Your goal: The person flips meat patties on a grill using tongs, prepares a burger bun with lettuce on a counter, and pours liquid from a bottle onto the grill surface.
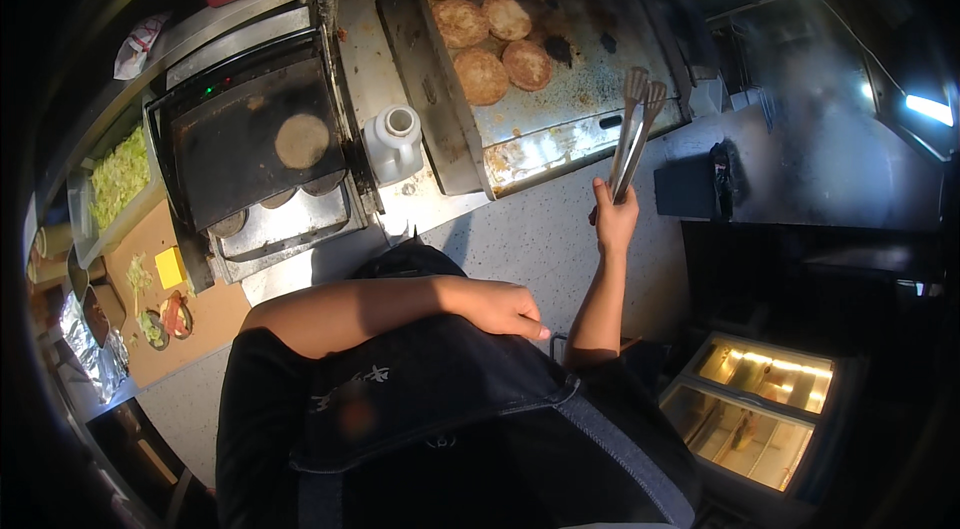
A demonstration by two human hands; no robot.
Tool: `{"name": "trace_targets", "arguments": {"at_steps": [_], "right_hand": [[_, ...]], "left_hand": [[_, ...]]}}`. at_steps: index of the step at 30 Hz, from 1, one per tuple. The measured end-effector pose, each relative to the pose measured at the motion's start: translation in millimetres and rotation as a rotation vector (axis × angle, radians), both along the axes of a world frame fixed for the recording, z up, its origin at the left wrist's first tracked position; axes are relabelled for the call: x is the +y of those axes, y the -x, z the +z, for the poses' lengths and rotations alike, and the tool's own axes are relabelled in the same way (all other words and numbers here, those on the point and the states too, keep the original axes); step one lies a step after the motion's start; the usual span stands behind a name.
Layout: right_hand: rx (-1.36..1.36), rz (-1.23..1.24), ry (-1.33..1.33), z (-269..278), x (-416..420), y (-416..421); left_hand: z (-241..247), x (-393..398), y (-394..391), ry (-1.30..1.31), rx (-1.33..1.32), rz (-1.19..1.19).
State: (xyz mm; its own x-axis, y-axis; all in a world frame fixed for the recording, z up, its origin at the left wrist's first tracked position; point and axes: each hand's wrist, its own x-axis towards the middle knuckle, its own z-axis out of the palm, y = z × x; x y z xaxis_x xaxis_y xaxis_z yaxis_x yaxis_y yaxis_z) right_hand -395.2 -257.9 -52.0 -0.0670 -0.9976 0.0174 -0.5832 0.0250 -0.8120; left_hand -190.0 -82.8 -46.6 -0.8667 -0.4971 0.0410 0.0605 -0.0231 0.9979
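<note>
Metal tongs (634, 135) are gripped near their lower end in my right hand (616, 217), their tips over the front right part of a flat-top griddle (585, 90). Several round browned patties (480, 76) lie at the griddle's upper left. My left hand (506, 310) is bent across the front of my dark apron (420, 386), its fingers curled with no object visible in them. Left of the griddle is a contact grill (240, 146) with a round, flat piece (301, 142) on its dark top and more round pieces partly hidden below it.
A white plastic jug (394, 142) stands between grill and griddle. At left are a tub of shredded lettuce (120, 180), a brown board (202, 337) with yellow cheese slices (170, 268) and topped rounds, and crumpled foil (94, 349). A lit glass case (750, 409) is at lower right.
</note>
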Motion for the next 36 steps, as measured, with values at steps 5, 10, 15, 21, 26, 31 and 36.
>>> {"name": "trace_targets", "arguments": {"at_steps": [5, 10, 15, 21, 26, 31, 36], "right_hand": [[-0.236, -0.021, 0.011, -2.9, 6.9, 17.4], [0.056, 0.013, 0.212, 0.8, 4.0, 80.0], [-0.297, 0.162, -0.145, 18.1, 18.1, 98.9], [-0.577, 0.246, -0.274, 19.8, 33.2, 91.5], [-0.036, 0.187, -0.065, 48.4, 30.2, 115.6], [0.522, 0.126, -0.043, 89.2, 25.8, 131.9], [0.507, 0.103, -0.120, 112.4, 32.2, 137.4]], "left_hand": [[-0.1, 1.7, 1.0, -0.007, 0.015, 0.011], [1.4, 1.2, 1.6, 0.021, 0.031, 0.005], [-0.3, 1.6, 6.6, -0.001, -0.004, -0.012], [1.8, 1.8, 7.9, -0.018, -0.015, -0.022], [5.0, 0.6, 3.4, -0.020, -0.018, -0.022], [6.0, -0.6, 4.7, -0.016, -0.012, -0.025], [7.0, 0.7, 4.4, -0.024, -0.010, 0.008]]}}
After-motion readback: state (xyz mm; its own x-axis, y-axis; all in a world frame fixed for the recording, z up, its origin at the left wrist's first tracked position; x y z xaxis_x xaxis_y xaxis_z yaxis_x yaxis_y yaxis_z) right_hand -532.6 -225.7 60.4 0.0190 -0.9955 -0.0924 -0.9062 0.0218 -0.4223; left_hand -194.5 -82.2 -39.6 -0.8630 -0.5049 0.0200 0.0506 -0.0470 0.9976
